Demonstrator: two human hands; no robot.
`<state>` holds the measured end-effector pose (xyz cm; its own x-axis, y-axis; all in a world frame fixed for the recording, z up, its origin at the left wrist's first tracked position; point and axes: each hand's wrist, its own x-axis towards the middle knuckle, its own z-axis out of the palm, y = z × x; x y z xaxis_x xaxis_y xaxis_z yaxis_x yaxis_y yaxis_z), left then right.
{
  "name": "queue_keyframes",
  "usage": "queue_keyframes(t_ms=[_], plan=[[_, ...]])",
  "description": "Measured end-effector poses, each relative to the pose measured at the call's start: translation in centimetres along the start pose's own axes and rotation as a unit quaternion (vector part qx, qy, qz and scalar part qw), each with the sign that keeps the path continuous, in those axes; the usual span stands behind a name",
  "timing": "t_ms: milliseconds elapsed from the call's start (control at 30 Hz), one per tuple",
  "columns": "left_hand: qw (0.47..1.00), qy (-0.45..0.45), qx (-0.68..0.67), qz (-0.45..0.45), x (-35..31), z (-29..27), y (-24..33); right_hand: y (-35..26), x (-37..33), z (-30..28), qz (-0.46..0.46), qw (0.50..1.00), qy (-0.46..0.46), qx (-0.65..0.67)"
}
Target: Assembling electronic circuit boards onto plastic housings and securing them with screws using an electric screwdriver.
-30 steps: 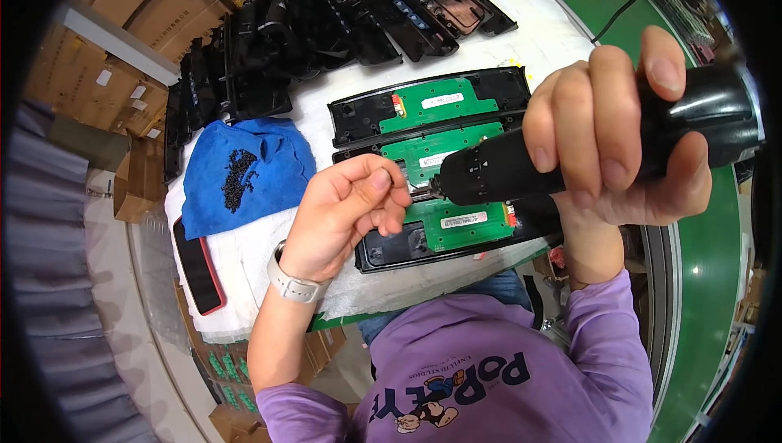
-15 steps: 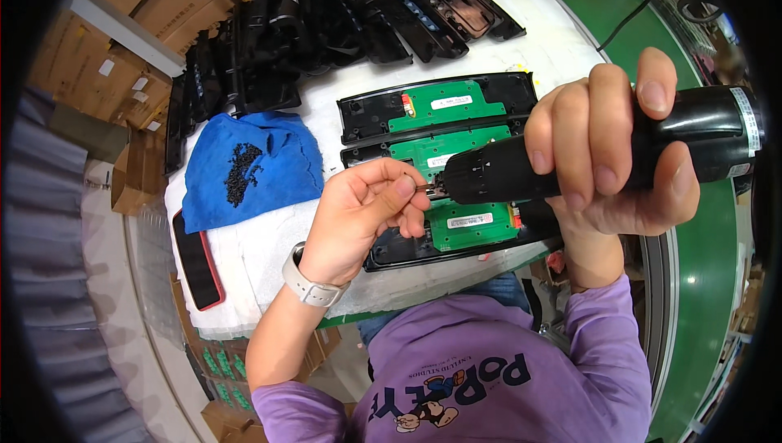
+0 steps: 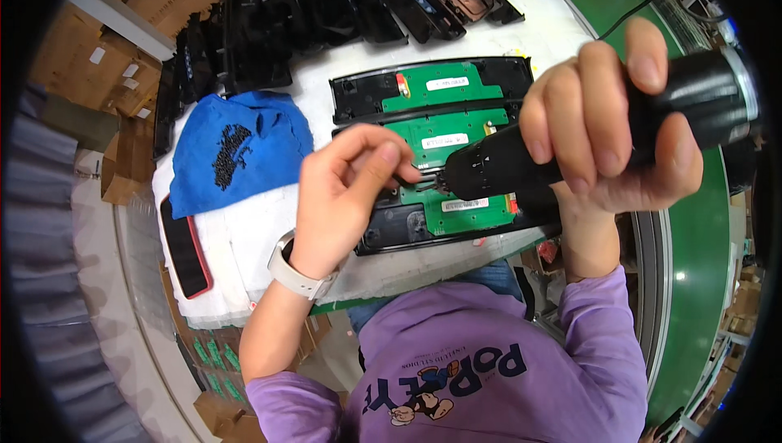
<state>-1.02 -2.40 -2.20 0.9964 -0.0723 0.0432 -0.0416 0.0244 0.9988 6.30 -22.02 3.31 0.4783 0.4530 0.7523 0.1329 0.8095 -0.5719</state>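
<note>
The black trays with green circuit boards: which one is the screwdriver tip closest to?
The nearest tray, at the table's front edge. The electric screwdriver in the right hand points at its board, where the left hand pinches; the other two lie farther back.

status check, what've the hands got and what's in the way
Right hand gripping black electric screwdriver, tip at green circuit board. Left hand pinching at the tip, likely a screw, too small to tell. Nothing blocking; blue cloth off left.

Brown cardboard boxes stand far left; small white rectangular labels sit on the green circuit boards; a dark-screened, red-edged phone lies near left.
</note>
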Motion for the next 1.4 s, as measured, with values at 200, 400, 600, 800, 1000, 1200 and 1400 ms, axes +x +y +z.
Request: queue_keyframes(t_ms=[200,400,600,800,1000,1200,1400], plan=[[0.999,0.033,0.026,0.004,0.0,-0.2,-0.3,0.0,-0.1,2.1,0.205,0.964,0.111,-0.129],[0.996,0.013,0.08,0.046,0.0,0.2,-1.8,1.1,-0.2,2.3,0.163,0.963,0.097,-0.19],[0.991,0.031,0.107,0.07,-0.3,0.7,-1.0,1.8,-0.1,3.1,0.168,0.958,0.106,-0.208],[0.986,0.038,0.136,0.088,-0.4,0.9,-1.2,3.0,0.3,2.4,0.145,0.964,0.056,-0.216],[0.982,0.02,0.165,0.09,-0.4,0.8,-1.1,2.6,-0.1,2.7,0.147,0.971,0.066,-0.175],[0.998,0.024,0.057,0.027,-0.3,0.7,-1.2,1.2,0.0,1.0,0.128,0.986,0.04,-0.098],[0.992,-0.031,0.102,0.069,-0.1,0.1,-1.1,-0.5,0.4,-1.2,-0.012,0.999,0.01,0.038]])
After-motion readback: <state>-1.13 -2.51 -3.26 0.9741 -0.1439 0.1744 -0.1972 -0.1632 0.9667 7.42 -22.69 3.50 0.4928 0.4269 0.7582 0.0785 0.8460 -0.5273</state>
